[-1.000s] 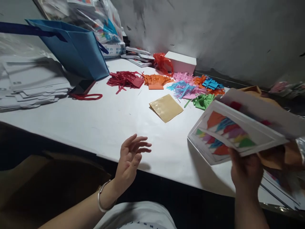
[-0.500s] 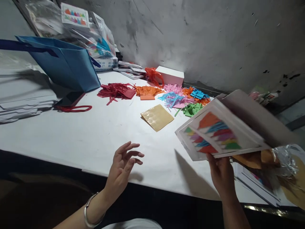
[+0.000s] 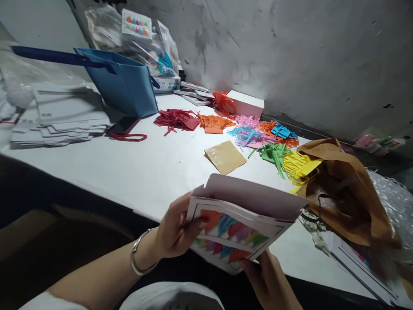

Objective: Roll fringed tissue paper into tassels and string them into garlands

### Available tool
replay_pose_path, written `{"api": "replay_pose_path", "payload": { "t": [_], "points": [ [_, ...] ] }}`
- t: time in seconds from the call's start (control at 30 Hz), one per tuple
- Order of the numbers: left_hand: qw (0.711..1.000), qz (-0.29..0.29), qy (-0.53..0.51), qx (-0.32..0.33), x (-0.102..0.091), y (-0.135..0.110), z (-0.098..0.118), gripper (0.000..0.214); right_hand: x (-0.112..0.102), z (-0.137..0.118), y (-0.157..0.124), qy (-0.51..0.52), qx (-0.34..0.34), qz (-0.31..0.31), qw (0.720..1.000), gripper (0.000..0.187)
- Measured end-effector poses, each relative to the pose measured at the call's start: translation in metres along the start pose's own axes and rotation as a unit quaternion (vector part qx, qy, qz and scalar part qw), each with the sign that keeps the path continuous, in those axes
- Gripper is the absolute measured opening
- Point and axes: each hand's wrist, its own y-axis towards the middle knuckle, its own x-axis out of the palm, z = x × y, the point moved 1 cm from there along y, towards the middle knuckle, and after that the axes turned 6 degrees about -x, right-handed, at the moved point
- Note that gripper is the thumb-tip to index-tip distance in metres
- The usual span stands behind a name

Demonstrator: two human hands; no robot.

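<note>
The white table (image 3: 135,172) fills most of the view, and a grey wall stands behind it. On its far left side we see a blue bag (image 3: 125,86), and at the right edge a crumpled brown paper bag (image 3: 342,193). Between them, heaps of coloured paper strips (image 3: 245,133) lie in a row, and one yellow sheet (image 3: 225,156) lies flat just in front of them.

The printed cards (image 3: 238,224), a thin bundle with coloured triangles on the front, are held in the air over the near edge of the table and tilted toward us. The left hand (image 3: 176,230) is closed on the left end, with the thumb on the printed face. The right hand (image 3: 267,280) grips the lower right corner from below; its fingers are mostly hidden behind the bundle.

We judge that the bundle opens a little at the top. Both hands should therefore press the sheets together evenly and keep the edges aligned, without bending the corners. A bracelet (image 3: 137,258) sits on the left wrist.
</note>
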Motion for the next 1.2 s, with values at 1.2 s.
{"api": "replay_pose_path", "payload": {
  "t": [1.2],
  "points": [
    [0.922,-0.247,0.299,-0.007,-0.030,-0.005,-0.002,0.023,0.027,0.043,-0.050,-0.019,-0.050,0.135,0.989,0.040]
  ]
}}
